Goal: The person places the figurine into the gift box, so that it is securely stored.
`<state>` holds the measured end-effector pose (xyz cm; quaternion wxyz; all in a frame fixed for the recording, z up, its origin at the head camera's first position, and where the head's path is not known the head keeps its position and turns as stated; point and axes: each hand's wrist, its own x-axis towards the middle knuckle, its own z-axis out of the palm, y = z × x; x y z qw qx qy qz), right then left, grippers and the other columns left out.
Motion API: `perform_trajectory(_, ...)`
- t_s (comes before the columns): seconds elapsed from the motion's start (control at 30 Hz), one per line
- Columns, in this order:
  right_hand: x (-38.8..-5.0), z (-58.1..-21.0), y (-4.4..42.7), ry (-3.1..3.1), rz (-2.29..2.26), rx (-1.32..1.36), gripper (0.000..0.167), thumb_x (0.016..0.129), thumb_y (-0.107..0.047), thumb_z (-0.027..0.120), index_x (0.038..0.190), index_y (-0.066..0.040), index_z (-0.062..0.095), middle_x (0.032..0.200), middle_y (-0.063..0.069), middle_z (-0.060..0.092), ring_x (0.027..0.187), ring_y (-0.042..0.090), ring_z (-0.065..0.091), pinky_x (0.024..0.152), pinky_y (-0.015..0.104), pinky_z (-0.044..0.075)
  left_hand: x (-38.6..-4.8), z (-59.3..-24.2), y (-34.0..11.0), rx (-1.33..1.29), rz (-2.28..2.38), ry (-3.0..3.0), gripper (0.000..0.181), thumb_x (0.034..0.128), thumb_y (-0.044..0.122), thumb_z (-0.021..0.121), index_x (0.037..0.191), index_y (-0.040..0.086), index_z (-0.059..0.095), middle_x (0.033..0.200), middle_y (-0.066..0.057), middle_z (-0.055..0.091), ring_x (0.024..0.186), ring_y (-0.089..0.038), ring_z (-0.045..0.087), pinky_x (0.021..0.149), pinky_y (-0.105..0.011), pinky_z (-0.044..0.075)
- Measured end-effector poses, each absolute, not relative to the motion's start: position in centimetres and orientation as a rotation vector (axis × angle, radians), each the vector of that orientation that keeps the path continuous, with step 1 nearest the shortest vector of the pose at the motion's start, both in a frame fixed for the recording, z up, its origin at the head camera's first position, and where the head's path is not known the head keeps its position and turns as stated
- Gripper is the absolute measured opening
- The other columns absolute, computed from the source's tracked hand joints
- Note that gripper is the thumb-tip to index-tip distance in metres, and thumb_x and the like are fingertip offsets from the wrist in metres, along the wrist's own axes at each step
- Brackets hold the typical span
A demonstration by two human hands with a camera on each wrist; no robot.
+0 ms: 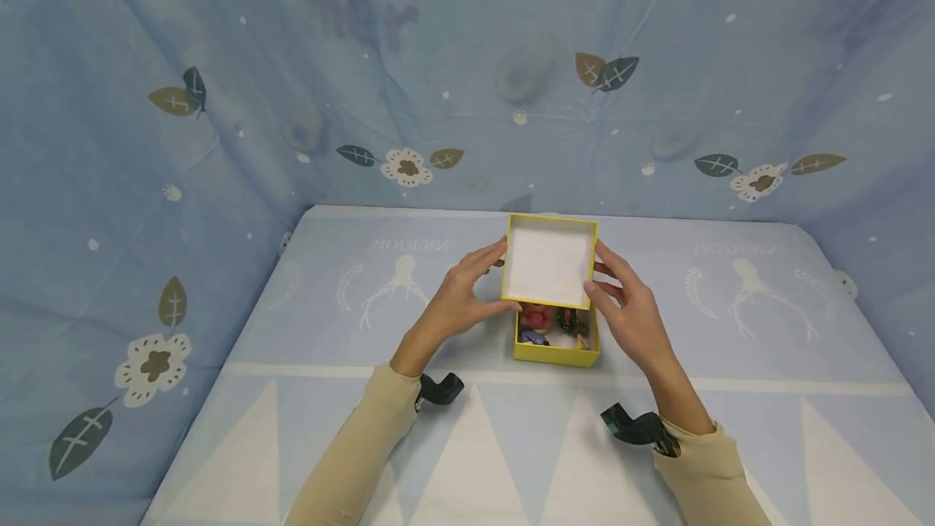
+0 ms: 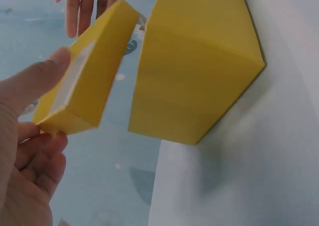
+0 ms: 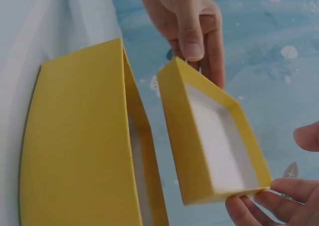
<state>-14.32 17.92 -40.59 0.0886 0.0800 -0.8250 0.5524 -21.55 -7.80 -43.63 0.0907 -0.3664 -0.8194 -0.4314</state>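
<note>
A yellow box lid (image 1: 549,260), white inside, is raised and tilted with its hollow side facing me. It hangs over the back of an open yellow box (image 1: 557,355), clear of it in both wrist views. My left hand (image 1: 467,286) grips the lid's left side, thumb and fingers around the edge. On the opposite side, my right hand (image 1: 628,311) holds the lid between thumb and fingers. Inside the box show a pink-red item (image 1: 536,316), a purple item (image 1: 534,338) and a dark item (image 1: 566,320); the lid hides the rest.
The box stands on a table with a pale blue and white patterned cloth (image 1: 329,412). Behind the table's far edge hangs a blue floral curtain (image 1: 467,79), which continues along the left and right sides. Black wrist mounts (image 1: 441,389) sit at both sleeves.
</note>
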Motion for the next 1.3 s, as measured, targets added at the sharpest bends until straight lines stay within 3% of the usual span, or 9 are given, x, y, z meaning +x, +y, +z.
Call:
perform_trajectory(0.2, -14.2, -40.3, 17.9, -2.312, 1.715, 0.285, 0.06, 0.099, -0.003, 0.054, 0.154, -0.011, 0.031, 0.154, 0.013, 0.033, 0.137, 0.037, 0.04, 0.101, 0.008, 0.039, -21.5, -43.1, -7.5, -1.173, -1.37, -2.33, 0.094, 0.0759, 0.018, 0.086, 0.153, 0.006, 0.033, 0.153, -0.01, 0.042, 0.128, -0.022, 0.054, 0.097, -0.032, 0.05)
perform_trajectory(0.43, -13.9, -40.0, 17.5, -2.259, 1.694, 0.304, 0.068, 0.096, 0.003, 0.055, 0.156, -0.014, 0.026, 0.144, 0.018, 0.035, 0.132, 0.033, 0.042, 0.104, 0.012, 0.038, -21.2, -42.6, -7.4, -1.203, -1.423, -2.274, 0.105, 0.076, 0.014, 0.085, 0.157, 0.009, 0.019, 0.153, -0.013, 0.039, 0.131, -0.027, 0.052, 0.099, -0.032, 0.05)
perform_trajectory(0.63, -13.9, -40.1, 17.2, -2.205, 1.705, 0.349, 0.065, 0.096, 0.005, 0.055, 0.154, -0.012, 0.031, 0.143, 0.018, 0.035, 0.132, 0.036, 0.042, 0.108, 0.021, 0.039, -20.9, -42.5, -7.1, -1.217, -1.465, -2.228, 0.107, 0.0773, 0.01, 0.084, 0.157, 0.005, 0.013, 0.146, -0.019, 0.034, 0.132, -0.033, 0.049, 0.1, -0.034, 0.05)
perform_trajectory(0.8, -13.9, -40.3, 17.3, -2.142, 1.734, 0.337, 0.054, 0.096, 0.004, 0.054, 0.147, -0.003, 0.036, 0.146, 0.009, 0.039, 0.131, 0.034, 0.046, 0.105, 0.02, 0.041, -20.7, -42.6, -7.0, -1.185, -1.512, -2.212, 0.1, 0.0765, 0.008, 0.084, 0.155, 0.004, 0.022, 0.15, -0.017, 0.025, 0.132, -0.033, 0.049, 0.103, -0.036, 0.048)
perform_trajectory(1.0, -14.0, -40.5, 17.5, -2.017, 1.798, 0.303, 0.038, 0.096, 0.005, 0.054, 0.131, 0.012, 0.041, 0.13, 0.0, 0.049, 0.119, 0.024, 0.054, 0.101, 0.018, 0.045, -19.9, -41.5, -6.8, -1.143, -1.632, -2.142, 0.082, 0.0741, -0.006, 0.081, 0.143, -0.007, 0.036, 0.151, -0.024, 0.03, 0.128, -0.041, 0.051, 0.103, -0.046, 0.047)
perform_trajectory(1.13, -14.1, -40.6, 17.4, -2.008, 1.803, 0.253, 0.031, 0.096, 0.002, 0.056, 0.122, 0.014, 0.043, 0.124, -0.003, 0.051, 0.111, 0.016, 0.054, 0.096, 0.016, 0.047, -18.9, -39.8, -6.8, -1.139, -1.664, -2.12, 0.072, 0.0752, -0.012, 0.077, 0.135, -0.015, 0.037, 0.143, -0.033, 0.039, 0.123, -0.048, 0.052, 0.099, -0.052, 0.047)
perform_trajectory(1.3, -14.1, -40.7, 17.3, -2.033, 1.795, 0.21, 0.032, 0.096, 0.001, 0.056, 0.124, 0.012, 0.044, 0.123, -0.005, 0.05, 0.107, 0.015, 0.054, 0.091, 0.013, 0.047, -18.5, -38.8, -6.7, -1.133, -1.725, -2.107, 0.066, 0.0808, -0.013, 0.071, 0.138, -0.015, 0.039, 0.136, -0.03, 0.045, 0.123, -0.047, 0.051, 0.099, -0.052, 0.047)
